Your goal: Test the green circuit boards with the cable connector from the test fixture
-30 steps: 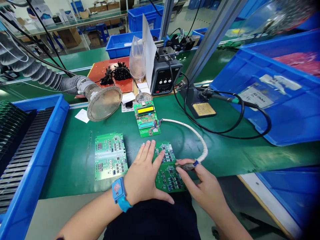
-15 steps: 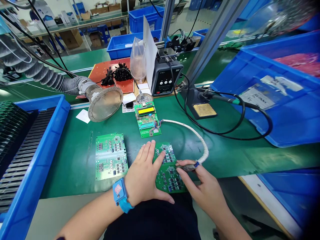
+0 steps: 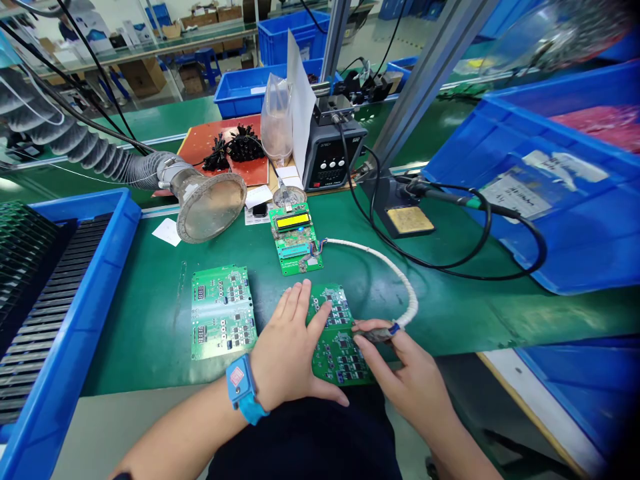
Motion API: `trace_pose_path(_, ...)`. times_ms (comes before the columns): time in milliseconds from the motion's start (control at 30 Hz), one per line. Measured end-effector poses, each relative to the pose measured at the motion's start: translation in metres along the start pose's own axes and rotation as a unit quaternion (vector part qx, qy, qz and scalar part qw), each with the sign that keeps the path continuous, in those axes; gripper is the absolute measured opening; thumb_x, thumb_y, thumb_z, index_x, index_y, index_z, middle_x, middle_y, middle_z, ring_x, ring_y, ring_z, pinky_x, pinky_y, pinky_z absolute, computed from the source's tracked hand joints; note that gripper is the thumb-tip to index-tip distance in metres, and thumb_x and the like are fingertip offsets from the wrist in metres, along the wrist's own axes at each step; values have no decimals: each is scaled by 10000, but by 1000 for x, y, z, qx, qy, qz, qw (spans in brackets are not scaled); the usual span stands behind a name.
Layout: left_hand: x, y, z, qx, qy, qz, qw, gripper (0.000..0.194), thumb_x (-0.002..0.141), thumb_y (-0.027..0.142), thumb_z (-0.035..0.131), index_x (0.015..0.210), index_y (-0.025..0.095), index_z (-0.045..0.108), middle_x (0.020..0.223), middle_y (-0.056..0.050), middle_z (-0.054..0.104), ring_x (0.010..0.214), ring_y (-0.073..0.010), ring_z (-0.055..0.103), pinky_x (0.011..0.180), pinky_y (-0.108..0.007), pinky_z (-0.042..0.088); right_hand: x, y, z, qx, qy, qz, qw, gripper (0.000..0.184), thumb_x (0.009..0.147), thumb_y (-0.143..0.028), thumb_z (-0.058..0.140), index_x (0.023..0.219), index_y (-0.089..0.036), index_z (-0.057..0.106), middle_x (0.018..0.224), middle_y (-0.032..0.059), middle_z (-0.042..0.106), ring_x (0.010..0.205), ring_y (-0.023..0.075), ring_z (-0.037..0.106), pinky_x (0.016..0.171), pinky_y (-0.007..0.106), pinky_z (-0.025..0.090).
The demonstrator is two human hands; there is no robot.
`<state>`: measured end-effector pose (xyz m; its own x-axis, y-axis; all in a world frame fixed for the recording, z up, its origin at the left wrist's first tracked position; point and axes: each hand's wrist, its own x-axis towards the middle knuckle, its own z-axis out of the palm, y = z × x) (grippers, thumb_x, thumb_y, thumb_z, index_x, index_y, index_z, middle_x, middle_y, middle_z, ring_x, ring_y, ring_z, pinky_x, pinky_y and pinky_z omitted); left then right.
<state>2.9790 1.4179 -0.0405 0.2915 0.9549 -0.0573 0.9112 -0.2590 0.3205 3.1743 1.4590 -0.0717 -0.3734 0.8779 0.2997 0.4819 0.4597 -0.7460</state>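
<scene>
Under my left hand [image 3: 293, 347] lies a green circuit board [image 3: 340, 357] at the bench's front edge. That hand is flat with fingers spread over the board's left side, covering part of it. My right hand [image 3: 403, 363] pinches a grey probe [image 3: 377, 335], its tip against the board's right part; the exact contact spot is too small to see. A white-wrapped cable [image 3: 407, 287] runs from the probe to a green programmer board [image 3: 297, 240] with a lit yellow display. Left of my hands rests another green circuit board [image 3: 223, 313], with nobody touching it.
A blue tray [image 3: 113, 247] with several boards in a black rack stands left. A fume extractor nozzle [image 3: 213, 207] hangs over the back left. Behind are a soldering station [image 3: 333, 160] and an iron stand [image 3: 400, 210] with a looping black cord. A large blue bin [image 3: 550, 233] leans right.
</scene>
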Motion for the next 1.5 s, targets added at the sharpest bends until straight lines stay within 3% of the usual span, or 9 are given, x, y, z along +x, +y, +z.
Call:
trace_pose_path(500,5,4,-2,9,-8,-12,1000,1275,447,810,730,1435,116,319,1512,-293,150,1400,-432,147,1114,-568,226,0,-1,-1,18,-12,23,999,99,907,-305,548,968,-239,591,935,31,693,860,198,671,748,269,523)
trace_pose_path(667,-1,2,-23,13,9,-13,1000,1173,390,726,817,1332,132,447,1453,-293,275,1347,-460,269,1087,-591,262,6,-1,-4,87,-5,52,995,123,902,-310,572,991,-232,603,1030,58,681,982,228,648,870,341,505)
trace_pose_path(867,-48,-50,-70,58,29,-39,997,1063,470,625,853,1321,166,411,1440,-252,278,1336,-465,277,1028,-637,339,39,7,12,164,17,100,981,168,902,-335,562,1011,-208,580,1028,83,680,962,230,649,838,361,525)
trace_pose_path(967,-72,-86,-76,81,8,-75,994,1009,543,587,839,1349,201,371,1451,-239,267,1345,-475,263,1006,-654,355,50,13,21,164,7,100,981,179,899,-346,558,1006,-204,580,1008,81,680,922,222,650,816,358,525)
trace_pose_path(1067,-83,-100,-75,100,-8,-81,992,1049,542,663,807,1371,207,354,1485,-258,210,1362,-507,194,1008,-702,299,55,16,25,149,5,97,984,189,897,-351,558,1017,-207,582,998,73,680,912,218,647,812,355,519)
trace_pose_path(1167,-74,-79,-68,106,44,-57,992,1035,587,727,736,1379,181,355,1524,-263,106,1385,-504,69,1033,-725,212,56,15,25,134,5,96,986,192,897,-352,554,1020,-208,582,989,70,680,906,218,646,806,352,517)
trace_pose_path(1233,-59,-50,-59,79,69,-28,994,868,717,632,710,1370,172,372,1535,-225,135,1414,-431,59,1082,-673,200,57,13,25,119,4,89,989,192,897,-352,549,1019,-206,580,985,70,679,898,219,647,810,359,514)
trace_pose_path(1333,-36,-11,-35,7,17,53,998,777,740,620,693,1328,179,439,1505,-179,281,1418,-352,172,1104,-551,311,58,10,24,91,5,70,993,184,894,-350,541,998,-202,580,961,72,680,877,227,650,814,379,511)
trace_pose_path(1500,-21,9,4,44,24,38,998,747,763,598,680,1313,141,462,1489,-200,311,1395,-340,256,1104,-492,354,62,4,23,35,1,42,998,173,879,-343,539,962,-197,578,933,92,682,882,252,652,818,402,512)
